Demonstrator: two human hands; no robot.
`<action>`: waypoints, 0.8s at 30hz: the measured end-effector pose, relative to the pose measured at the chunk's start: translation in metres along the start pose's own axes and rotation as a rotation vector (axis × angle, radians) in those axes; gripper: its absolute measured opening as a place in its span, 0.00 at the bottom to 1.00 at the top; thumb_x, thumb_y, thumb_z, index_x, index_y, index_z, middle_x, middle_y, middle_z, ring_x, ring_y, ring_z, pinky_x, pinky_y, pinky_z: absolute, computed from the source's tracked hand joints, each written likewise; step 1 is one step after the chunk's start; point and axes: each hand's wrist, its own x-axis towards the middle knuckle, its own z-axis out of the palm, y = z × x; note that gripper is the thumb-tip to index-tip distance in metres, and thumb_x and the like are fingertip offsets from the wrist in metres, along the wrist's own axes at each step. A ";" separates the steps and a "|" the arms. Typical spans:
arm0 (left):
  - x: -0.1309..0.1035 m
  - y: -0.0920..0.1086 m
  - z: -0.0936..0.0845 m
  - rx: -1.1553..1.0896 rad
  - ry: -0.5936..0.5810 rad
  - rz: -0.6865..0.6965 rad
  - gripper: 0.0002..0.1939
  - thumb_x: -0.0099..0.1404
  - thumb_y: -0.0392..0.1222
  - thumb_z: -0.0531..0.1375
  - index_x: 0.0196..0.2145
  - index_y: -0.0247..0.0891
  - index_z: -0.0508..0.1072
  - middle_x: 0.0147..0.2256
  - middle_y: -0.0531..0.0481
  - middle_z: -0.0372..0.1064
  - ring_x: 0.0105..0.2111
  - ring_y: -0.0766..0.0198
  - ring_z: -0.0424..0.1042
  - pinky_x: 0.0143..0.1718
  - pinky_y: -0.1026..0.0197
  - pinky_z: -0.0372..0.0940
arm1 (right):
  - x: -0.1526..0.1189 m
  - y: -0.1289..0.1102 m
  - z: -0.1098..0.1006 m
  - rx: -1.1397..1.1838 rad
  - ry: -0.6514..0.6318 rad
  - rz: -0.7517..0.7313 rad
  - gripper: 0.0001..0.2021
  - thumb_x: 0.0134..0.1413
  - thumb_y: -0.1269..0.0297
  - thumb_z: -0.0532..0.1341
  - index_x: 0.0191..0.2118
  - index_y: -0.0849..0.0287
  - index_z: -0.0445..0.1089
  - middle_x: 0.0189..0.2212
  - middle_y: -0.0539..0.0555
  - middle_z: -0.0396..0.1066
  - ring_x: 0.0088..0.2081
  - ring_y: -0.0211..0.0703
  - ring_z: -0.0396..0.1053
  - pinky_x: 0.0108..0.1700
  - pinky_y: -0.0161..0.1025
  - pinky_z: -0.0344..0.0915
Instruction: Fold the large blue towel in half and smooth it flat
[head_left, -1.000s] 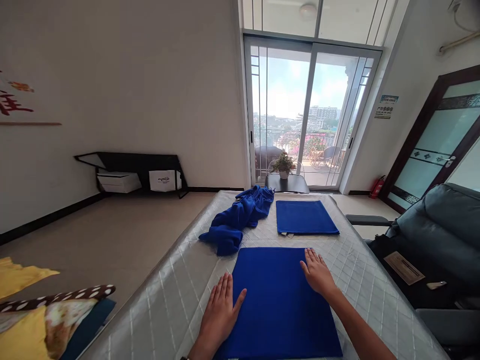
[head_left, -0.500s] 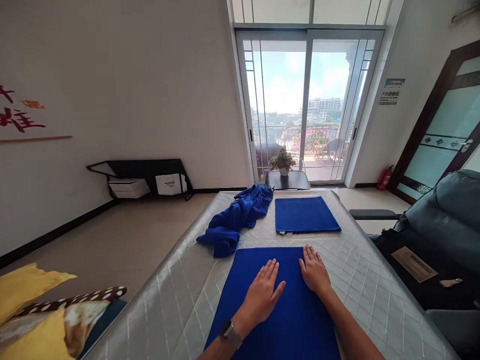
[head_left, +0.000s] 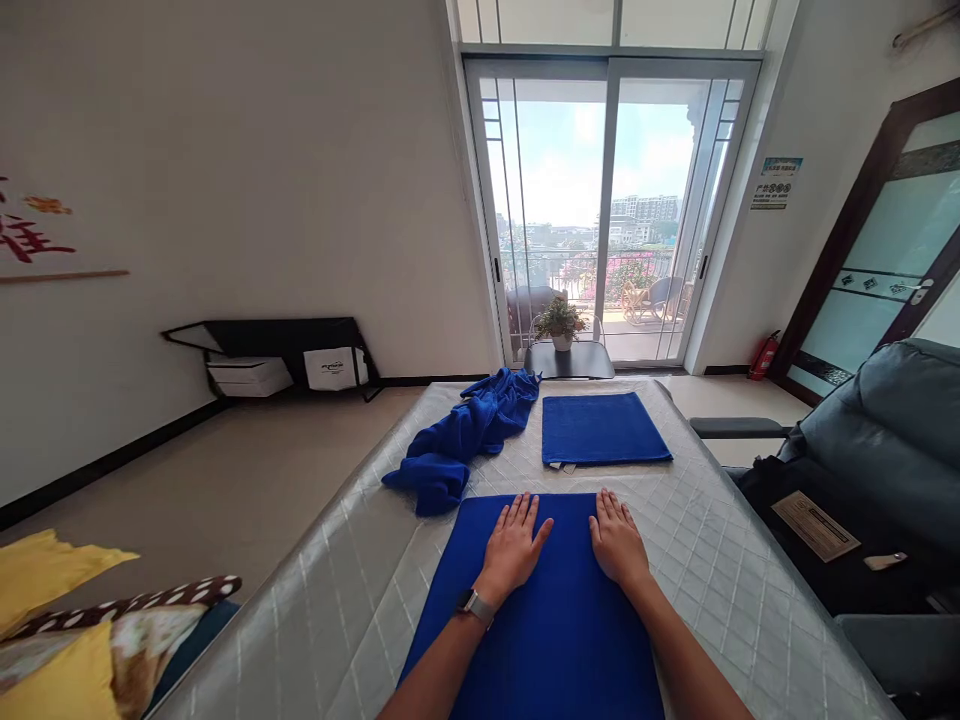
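A blue cloth (head_left: 555, 640) lies spread flat on the pale quilted mattress (head_left: 720, 540), its near end running out of view. Palm down on its upper left part rests my left hand (head_left: 516, 545), with the fingertips close to the far edge. My right hand (head_left: 619, 538) lies flat at the cloth's upper right corner. Neither hand grips anything. Beyond them is a folded blue cloth (head_left: 604, 428) with small white tags on its near edge. To its left a crumpled blue cloth (head_left: 469, 435) lies in a long heap.
A dark armchair (head_left: 885, 440) with a brown card (head_left: 816, 525) on it stands at the right. Yellow and patterned fabrics (head_left: 71, 650) are at the lower left. Past the mattress, a potted plant (head_left: 561, 322) stands on a chair before the glass doors.
My left hand has slid forward over the cloth to near its far edge, level with my right hand. The view has shifted slightly; the right hand stays at the corner.
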 end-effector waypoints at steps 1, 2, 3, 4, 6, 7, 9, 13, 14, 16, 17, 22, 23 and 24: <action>-0.005 -0.018 -0.005 0.008 -0.005 -0.030 0.39 0.76 0.63 0.38 0.73 0.34 0.56 0.73 0.38 0.52 0.74 0.49 0.50 0.73 0.42 0.49 | 0.000 0.000 0.000 0.004 -0.005 0.002 0.33 0.72 0.58 0.41 0.76 0.70 0.46 0.75 0.61 0.43 0.76 0.48 0.39 0.75 0.49 0.38; -0.010 -0.035 -0.009 0.016 -0.006 -0.059 0.40 0.76 0.63 0.38 0.73 0.33 0.56 0.73 0.36 0.52 0.74 0.48 0.49 0.73 0.42 0.48 | 0.000 0.000 0.000 0.002 -0.010 0.003 0.33 0.72 0.58 0.41 0.76 0.70 0.46 0.75 0.60 0.43 0.76 0.47 0.39 0.75 0.49 0.37; -0.015 -0.050 -0.013 0.019 -0.004 -0.087 0.40 0.76 0.63 0.38 0.73 0.31 0.56 0.73 0.35 0.51 0.74 0.48 0.49 0.73 0.41 0.47 | -0.001 0.000 -0.001 -0.004 -0.014 0.003 0.33 0.72 0.58 0.41 0.76 0.70 0.46 0.76 0.60 0.43 0.76 0.47 0.39 0.75 0.49 0.37; -0.020 -0.062 -0.016 0.015 -0.001 -0.114 0.41 0.76 0.63 0.37 0.73 0.29 0.55 0.74 0.34 0.50 0.74 0.47 0.49 0.73 0.41 0.47 | -0.001 0.000 -0.001 -0.011 -0.018 0.002 0.33 0.72 0.58 0.41 0.76 0.70 0.46 0.76 0.60 0.43 0.76 0.47 0.39 0.75 0.49 0.37; -0.028 -0.079 -0.021 -0.014 0.009 -0.163 0.43 0.76 0.63 0.37 0.72 0.26 0.55 0.74 0.31 0.49 0.74 0.46 0.48 0.73 0.42 0.47 | -0.002 -0.002 -0.003 -0.024 -0.024 0.005 0.33 0.71 0.58 0.41 0.76 0.70 0.47 0.76 0.60 0.42 0.76 0.46 0.38 0.75 0.49 0.36; -0.030 -0.082 -0.022 -0.036 0.019 -0.183 0.44 0.76 0.64 0.37 0.72 0.24 0.55 0.74 0.30 0.49 0.74 0.45 0.48 0.73 0.42 0.48 | -0.003 -0.003 -0.004 -0.029 -0.028 0.011 0.33 0.71 0.59 0.40 0.76 0.70 0.46 0.76 0.60 0.42 0.76 0.46 0.38 0.75 0.48 0.36; -0.030 -0.084 -0.026 -0.098 0.037 -0.209 0.44 0.75 0.65 0.38 0.72 0.24 0.55 0.74 0.30 0.48 0.74 0.45 0.47 0.73 0.42 0.48 | -0.003 -0.007 -0.010 -0.039 -0.042 0.024 0.33 0.72 0.59 0.40 0.76 0.70 0.46 0.76 0.60 0.42 0.76 0.46 0.37 0.75 0.48 0.36; -0.024 -0.081 -0.046 -0.215 0.021 -0.205 0.42 0.76 0.62 0.39 0.70 0.24 0.59 0.72 0.28 0.53 0.73 0.44 0.51 0.71 0.41 0.50 | -0.013 -0.022 -0.029 -0.064 -0.017 0.015 0.32 0.71 0.62 0.41 0.76 0.70 0.47 0.76 0.61 0.43 0.76 0.47 0.39 0.75 0.49 0.37; -0.026 -0.081 -0.054 -0.234 0.009 -0.199 0.41 0.76 0.60 0.38 0.70 0.23 0.59 0.71 0.27 0.55 0.72 0.45 0.54 0.71 0.43 0.53 | -0.020 -0.025 -0.035 -0.073 0.019 -0.013 0.31 0.71 0.64 0.41 0.75 0.69 0.49 0.76 0.61 0.43 0.76 0.48 0.39 0.75 0.50 0.38; -0.041 -0.085 -0.069 -0.270 -0.006 -0.174 0.39 0.77 0.57 0.36 0.70 0.24 0.59 0.70 0.30 0.58 0.71 0.50 0.57 0.70 0.48 0.56 | -0.042 -0.030 -0.044 -0.081 0.106 -0.093 0.30 0.71 0.66 0.43 0.73 0.66 0.55 0.75 0.61 0.49 0.75 0.50 0.43 0.75 0.52 0.40; -0.055 -0.087 -0.076 -0.292 -0.004 -0.148 0.37 0.77 0.57 0.37 0.70 0.27 0.59 0.70 0.33 0.59 0.71 0.53 0.58 0.70 0.50 0.57 | -0.058 -0.030 -0.048 -0.070 0.140 -0.136 0.28 0.71 0.66 0.44 0.71 0.64 0.60 0.74 0.62 0.53 0.74 0.52 0.48 0.74 0.53 0.44; -0.170 -0.090 -0.087 -0.340 0.033 0.097 0.22 0.73 0.58 0.54 0.56 0.51 0.77 0.60 0.48 0.75 0.60 0.53 0.74 0.63 0.48 0.69 | -0.160 -0.007 -0.058 0.116 0.080 -0.365 0.17 0.71 0.68 0.51 0.52 0.51 0.76 0.50 0.57 0.77 0.51 0.46 0.75 0.55 0.43 0.71; -0.192 -0.089 -0.084 -0.306 0.036 0.132 0.18 0.71 0.56 0.58 0.52 0.52 0.80 0.56 0.48 0.77 0.57 0.52 0.76 0.60 0.49 0.72 | -0.178 0.001 -0.058 0.132 0.051 -0.407 0.16 0.70 0.69 0.52 0.49 0.50 0.77 0.47 0.55 0.77 0.47 0.44 0.76 0.52 0.41 0.72; -0.211 -0.088 -0.081 -0.271 0.036 0.162 0.14 0.69 0.54 0.61 0.49 0.54 0.81 0.53 0.49 0.79 0.53 0.52 0.78 0.57 0.50 0.74 | -0.192 0.009 -0.057 0.133 0.036 -0.437 0.14 0.68 0.70 0.55 0.47 0.49 0.77 0.44 0.53 0.77 0.45 0.43 0.76 0.49 0.39 0.73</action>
